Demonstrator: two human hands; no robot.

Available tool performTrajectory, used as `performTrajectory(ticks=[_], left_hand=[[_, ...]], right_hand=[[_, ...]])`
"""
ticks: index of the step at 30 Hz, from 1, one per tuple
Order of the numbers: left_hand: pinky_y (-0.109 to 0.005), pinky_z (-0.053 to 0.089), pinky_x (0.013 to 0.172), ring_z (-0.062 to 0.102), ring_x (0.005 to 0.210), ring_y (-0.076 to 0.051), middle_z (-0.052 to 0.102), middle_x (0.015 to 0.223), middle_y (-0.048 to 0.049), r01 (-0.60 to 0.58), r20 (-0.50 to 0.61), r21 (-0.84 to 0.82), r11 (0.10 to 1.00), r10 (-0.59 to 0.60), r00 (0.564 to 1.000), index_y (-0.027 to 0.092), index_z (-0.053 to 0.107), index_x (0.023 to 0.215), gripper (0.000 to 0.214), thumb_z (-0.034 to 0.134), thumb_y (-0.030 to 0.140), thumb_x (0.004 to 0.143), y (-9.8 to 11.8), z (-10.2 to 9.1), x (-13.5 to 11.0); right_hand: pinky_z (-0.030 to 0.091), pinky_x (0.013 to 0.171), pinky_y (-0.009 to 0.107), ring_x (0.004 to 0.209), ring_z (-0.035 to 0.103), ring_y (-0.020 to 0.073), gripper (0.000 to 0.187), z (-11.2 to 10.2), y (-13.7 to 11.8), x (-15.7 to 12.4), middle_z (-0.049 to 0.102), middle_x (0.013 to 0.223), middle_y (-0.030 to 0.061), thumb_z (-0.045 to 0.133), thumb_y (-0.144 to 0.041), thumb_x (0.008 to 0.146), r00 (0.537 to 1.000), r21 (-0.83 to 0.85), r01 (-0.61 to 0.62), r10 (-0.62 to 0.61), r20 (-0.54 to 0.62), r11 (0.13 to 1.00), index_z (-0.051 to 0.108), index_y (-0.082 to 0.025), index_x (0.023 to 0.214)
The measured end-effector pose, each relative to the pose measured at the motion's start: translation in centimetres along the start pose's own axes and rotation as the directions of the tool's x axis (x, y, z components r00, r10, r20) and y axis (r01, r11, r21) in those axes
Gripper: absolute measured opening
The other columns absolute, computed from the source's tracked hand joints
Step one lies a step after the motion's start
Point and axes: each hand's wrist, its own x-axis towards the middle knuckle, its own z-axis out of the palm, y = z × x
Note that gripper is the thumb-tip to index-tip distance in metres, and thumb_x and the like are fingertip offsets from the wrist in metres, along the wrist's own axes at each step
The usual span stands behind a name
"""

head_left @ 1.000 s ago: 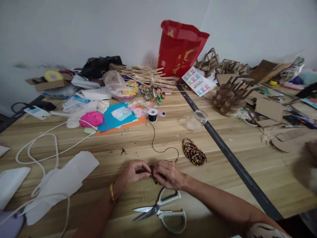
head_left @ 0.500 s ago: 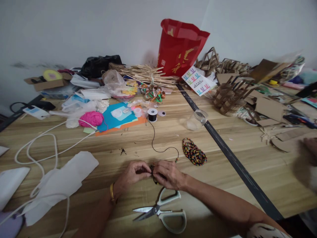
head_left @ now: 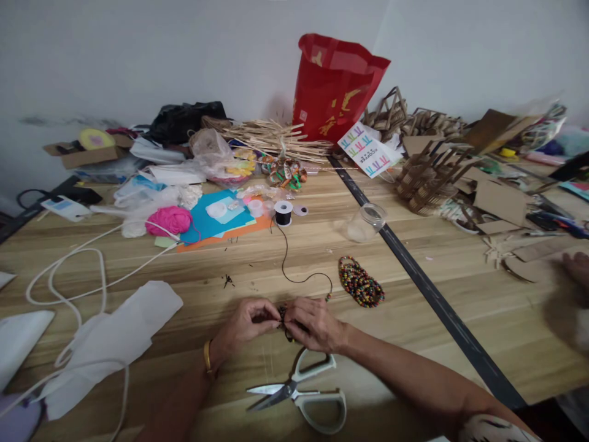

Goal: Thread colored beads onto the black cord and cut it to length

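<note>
- Working just beyond the open scissors [head_left: 289, 388], I am pinching the dark beadwork [head_left: 282, 312] between my left hand [head_left: 249, 319] and right hand [head_left: 315, 322], low over the bench [head_left: 202, 273].
- For neatness, I am favouring small, even pulls, with the black cord [head_left: 299, 282] lying slack.
- The clear jar [head_left: 372, 216] is showing nothing recognisable inside.
- The cardboard box [head_left: 85, 161] is holding a yellow roll [head_left: 97, 139]; the red bag [head_left: 338, 92] is hiding its contents.

left hand [head_left: 252, 321], right hand [head_left: 314, 323]: pinching beaded cord [head_left: 282, 312] | scissors [head_left: 289, 389]: blades parted | black-cord spool [head_left: 283, 217]: beyond hands

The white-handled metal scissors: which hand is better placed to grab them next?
Probably the right hand: the scissors lie with handles nearer it than the left hand, and blades pointing leftward.
</note>
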Motion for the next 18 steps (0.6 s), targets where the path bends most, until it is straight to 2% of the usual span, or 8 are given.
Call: performTrajectory(ticks=[18], left_hand=[[-0.025, 0.047, 0.065, 0.060, 0.068, -0.015, 0.067, 0.070, -0.0033, 0.007, -0.004, -0.019, 1.000, -0.007, 1.000, 0.014, 0.066, 0.069, 0.010, 0.069, 0.022, 0.068, 0.09, 0.15, -0.01]], right_hand=[[0.044, 0.064, 0.025, 0.071, 0.056, 0.0153, 0.005, 0.13, 0.09, -0.11, 0.060, 0.075, 0.0049, 0.047, -0.016, 0.090, 1.000, 0.008, 0.008, -0.009, 0.009, 1.000, 0.051, -0.018, 0.086]])
